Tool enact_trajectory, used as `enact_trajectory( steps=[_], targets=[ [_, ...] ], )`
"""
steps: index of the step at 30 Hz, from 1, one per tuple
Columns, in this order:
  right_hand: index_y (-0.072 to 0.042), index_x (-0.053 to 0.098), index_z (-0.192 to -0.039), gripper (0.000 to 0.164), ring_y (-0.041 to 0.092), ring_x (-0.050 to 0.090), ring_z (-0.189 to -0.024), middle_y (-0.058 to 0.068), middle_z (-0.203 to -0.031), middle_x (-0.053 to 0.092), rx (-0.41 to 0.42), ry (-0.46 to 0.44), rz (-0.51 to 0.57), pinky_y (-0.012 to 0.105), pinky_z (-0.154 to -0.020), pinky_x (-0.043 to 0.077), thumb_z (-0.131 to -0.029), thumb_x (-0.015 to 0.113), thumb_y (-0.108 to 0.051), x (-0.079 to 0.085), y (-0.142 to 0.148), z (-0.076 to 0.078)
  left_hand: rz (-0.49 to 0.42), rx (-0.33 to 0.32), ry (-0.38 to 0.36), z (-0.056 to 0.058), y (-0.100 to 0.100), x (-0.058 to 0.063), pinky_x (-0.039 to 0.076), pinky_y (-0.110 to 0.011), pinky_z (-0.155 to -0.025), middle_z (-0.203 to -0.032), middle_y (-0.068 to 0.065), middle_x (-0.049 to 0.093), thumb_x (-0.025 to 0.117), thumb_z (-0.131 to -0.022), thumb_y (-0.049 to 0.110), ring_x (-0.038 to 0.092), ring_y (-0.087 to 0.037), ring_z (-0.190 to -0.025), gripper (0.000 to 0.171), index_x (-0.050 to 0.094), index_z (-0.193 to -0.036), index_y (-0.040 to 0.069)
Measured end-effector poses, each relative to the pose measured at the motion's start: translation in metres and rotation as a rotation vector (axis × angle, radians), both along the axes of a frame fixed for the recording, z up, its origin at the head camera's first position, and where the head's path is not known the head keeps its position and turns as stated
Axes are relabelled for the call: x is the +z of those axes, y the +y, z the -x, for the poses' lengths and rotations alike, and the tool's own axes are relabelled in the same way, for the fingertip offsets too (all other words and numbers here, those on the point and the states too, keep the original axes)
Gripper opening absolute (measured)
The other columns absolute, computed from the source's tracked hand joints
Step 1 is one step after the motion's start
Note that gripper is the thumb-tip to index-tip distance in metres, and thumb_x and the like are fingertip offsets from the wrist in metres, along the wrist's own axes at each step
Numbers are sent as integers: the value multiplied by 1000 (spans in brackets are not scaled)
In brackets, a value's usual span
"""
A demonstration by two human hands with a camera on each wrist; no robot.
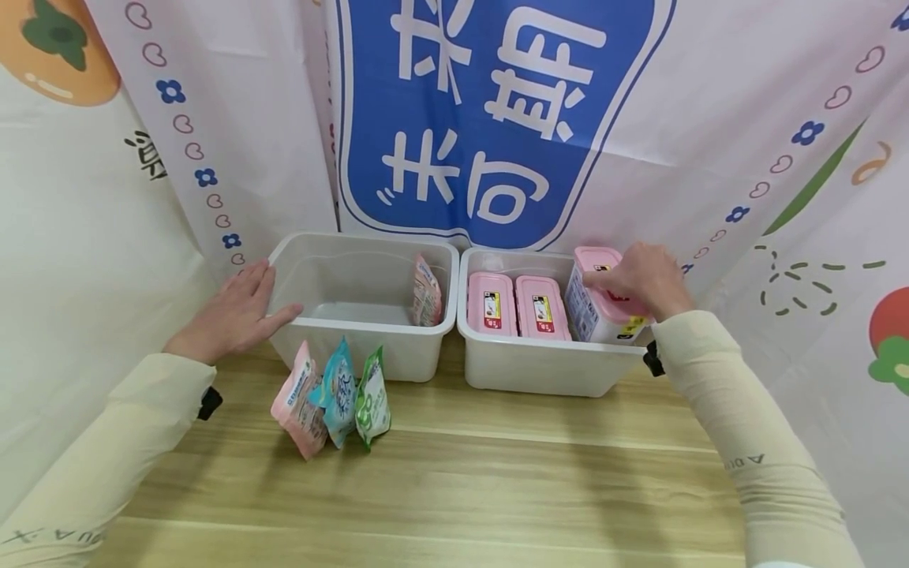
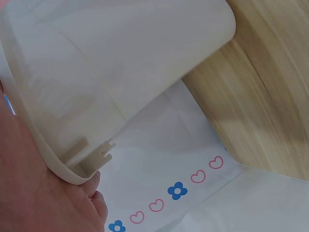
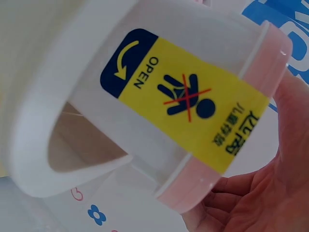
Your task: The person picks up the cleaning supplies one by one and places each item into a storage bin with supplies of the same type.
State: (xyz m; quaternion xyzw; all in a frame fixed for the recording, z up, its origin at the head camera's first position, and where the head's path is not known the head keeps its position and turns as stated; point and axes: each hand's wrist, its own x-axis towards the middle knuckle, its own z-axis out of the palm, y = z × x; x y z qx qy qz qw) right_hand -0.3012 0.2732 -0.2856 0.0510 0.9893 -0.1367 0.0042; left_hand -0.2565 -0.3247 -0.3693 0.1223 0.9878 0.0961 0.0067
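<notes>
My right hand (image 1: 642, 280) grips a white box with a pink lid (image 1: 600, 308) at the right end of the right bin (image 1: 540, 371). The box is tilted and sits higher than two more pink-lidded boxes (image 1: 543, 306) beside it. Close up in the right wrist view, its yellow label (image 3: 181, 99) shows and my fingers hold the pink lid edge (image 3: 188, 186). My left hand (image 1: 230, 312) rests on the left corner of the left bin (image 1: 355, 325), fingers extended along the rim. A pink pouch (image 1: 427, 292) leans inside that bin at its right end.
In front of the left bin, a pink pouch (image 1: 301, 406), a blue pouch (image 1: 338, 394) and a green pouch (image 1: 373, 400) stand on the wooden table (image 1: 454, 489). A printed cloth (image 1: 639, 142) hangs right behind the bins, which stand side by side.
</notes>
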Motion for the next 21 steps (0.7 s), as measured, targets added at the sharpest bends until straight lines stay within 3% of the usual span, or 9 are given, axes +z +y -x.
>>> enact_trajectory(
  steps=[21],
  targets=[
    [-8,61,-75,60,25,56,-65,6,-68,56,-16,-42,-51,33,-60,39,-85,73,-66,-25,-4,4,1,-5,12,-1,-1,-1,6,-69,-130,-171,-38,3,38,-107,63,7,-57,-159,100,3,-164,-12]
  ],
)
